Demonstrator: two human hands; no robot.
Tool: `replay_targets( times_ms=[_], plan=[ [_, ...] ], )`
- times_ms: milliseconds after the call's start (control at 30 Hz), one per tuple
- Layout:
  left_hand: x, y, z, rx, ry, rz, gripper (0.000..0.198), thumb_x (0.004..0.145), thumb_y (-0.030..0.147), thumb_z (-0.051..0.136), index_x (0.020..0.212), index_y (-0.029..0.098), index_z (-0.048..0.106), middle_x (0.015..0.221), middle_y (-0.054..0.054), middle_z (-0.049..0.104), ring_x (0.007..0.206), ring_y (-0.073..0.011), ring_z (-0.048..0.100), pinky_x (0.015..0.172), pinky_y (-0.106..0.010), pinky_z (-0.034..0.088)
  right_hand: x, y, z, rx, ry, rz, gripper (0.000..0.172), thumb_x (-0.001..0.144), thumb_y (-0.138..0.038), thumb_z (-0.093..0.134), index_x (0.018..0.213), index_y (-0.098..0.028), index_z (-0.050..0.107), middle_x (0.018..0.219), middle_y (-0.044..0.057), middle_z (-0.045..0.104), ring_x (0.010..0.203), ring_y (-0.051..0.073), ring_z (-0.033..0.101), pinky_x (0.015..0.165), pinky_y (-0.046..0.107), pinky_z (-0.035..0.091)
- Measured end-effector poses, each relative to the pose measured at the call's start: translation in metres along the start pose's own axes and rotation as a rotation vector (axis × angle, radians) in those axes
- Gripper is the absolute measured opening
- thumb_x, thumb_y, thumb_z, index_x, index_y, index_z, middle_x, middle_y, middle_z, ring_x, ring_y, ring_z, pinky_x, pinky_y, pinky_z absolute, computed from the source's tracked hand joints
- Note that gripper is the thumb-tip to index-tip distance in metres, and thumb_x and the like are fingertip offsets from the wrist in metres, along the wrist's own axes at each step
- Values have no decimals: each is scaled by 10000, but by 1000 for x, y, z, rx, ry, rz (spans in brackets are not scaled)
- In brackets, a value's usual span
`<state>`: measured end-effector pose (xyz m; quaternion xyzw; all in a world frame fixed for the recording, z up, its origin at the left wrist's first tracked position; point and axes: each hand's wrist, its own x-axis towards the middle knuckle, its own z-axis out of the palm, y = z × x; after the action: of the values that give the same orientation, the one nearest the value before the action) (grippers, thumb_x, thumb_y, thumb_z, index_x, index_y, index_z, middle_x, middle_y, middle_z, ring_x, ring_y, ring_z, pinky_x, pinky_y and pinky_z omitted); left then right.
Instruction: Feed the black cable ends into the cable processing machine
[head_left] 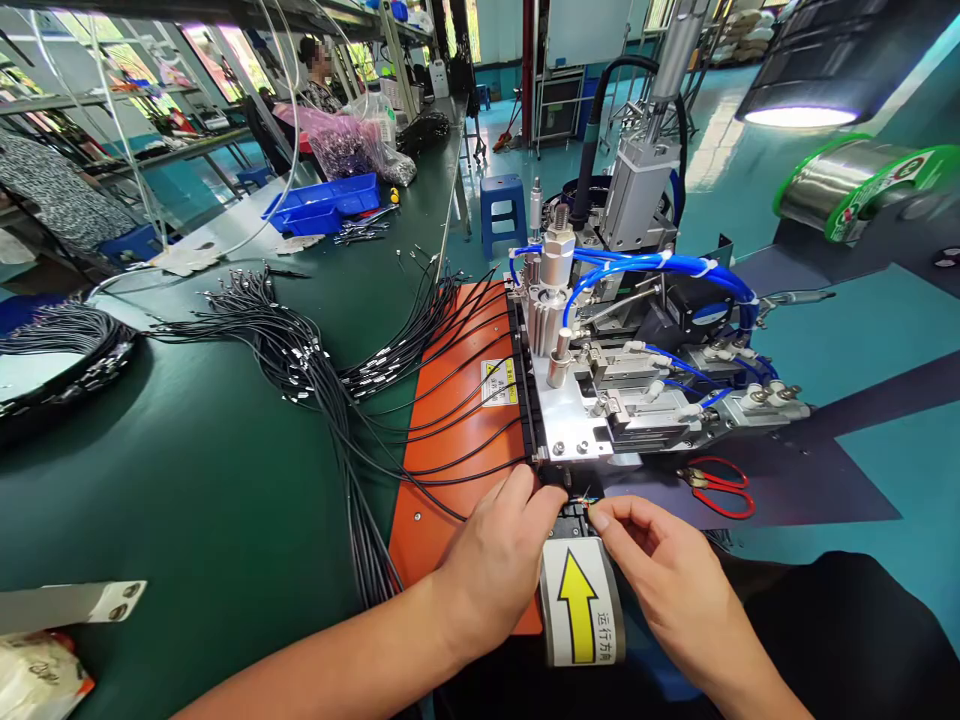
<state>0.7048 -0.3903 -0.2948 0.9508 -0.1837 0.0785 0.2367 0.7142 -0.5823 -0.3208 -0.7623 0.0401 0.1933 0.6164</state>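
Blk cables [300, 345] are bunched on the bench [225, 490]. L hand [499, 555] is curled nr machine [562, 410] front, hold hidden, can't tell; thin wires [584, 500] btwn hands are pinched by R hand [667, 565], thumb + finger closed, w/ red scissors [697, 479] seen beyond.

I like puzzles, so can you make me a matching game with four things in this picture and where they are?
1. Long thin black cables
2. Small red-handled scissors
3. Flat yellow arrow
4. Round green-rimmed metal spool

A. Just below the shining black lamp in the picture
B. On a white label
C. Partly across a flat orange board
D. On a dark surface beyond the bare right hand

Pairs: 1-C, 2-D, 3-B, 4-A
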Motion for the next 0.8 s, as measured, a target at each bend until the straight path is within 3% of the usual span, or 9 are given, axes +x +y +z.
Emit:
replay_targets(
  times_ms=[167, 267, 533, 700, 800],
  plan=[
    [1, 0, -1, 4, -5, 3, 173, 965, 121, 494, 988, 165, 659, 840, -44, 522, 720, -203, 540, 628, -320, 519, -2, -5, 0, -312, 113, -266, 276, 1009, -462, 513, 907, -242, 644, 863, 22, 637, 761, 188, 584, 701, 306, 456],
    [1, -1, -1, 2, -10, 7, 174, 955, 108, 502, 998, 165, 660, 844, -46, 526, 719, -205, 539, 630, -326, 524, 0, -5, 1, -370, 137, -378, 246, 1033, -398, 478, 899, -245, 617, 868, 25, 603, 786, 194, 572, 717, 320, 445],
    [-1, -2, 1, 8, -59, -10, 153, 934, 100, 538, 998, 167, 660, 857, -51, 529, 736, -214, 544, 660, -348, 547, 6, 5, -3, -408, 156, -408, 209, 1039, -366, 488, 918, -252, 616, 893, 12, 597, 807, 185, 581, 739, 320, 446],
    [0, -2, 1, -20, -82, -27, 200, 953, 86, 495, 1039, 169, 656, 913, -68, 549, 803, -224, 572, 716, -360, 558, 10, -1, -4, -395, 184, -462, 192, 1043, -341, 500, 1138, -270, 650, 1046, 32, 633, 996, 199, 615, 888, 321, 459],
    [0, -2, 1, -32, -82, -29, 206, 966, 102, 483, 1052, 174, 656, 919, -69, 551, 814, -223, 571, 733, -363, 559, 13, -5, -3, -384, 153, -508, 192, 1044, -329, 497, 1091, -256, 669, 1027, 46, 636, 997, 206, 619, 899, 328, 466]
  ],
)
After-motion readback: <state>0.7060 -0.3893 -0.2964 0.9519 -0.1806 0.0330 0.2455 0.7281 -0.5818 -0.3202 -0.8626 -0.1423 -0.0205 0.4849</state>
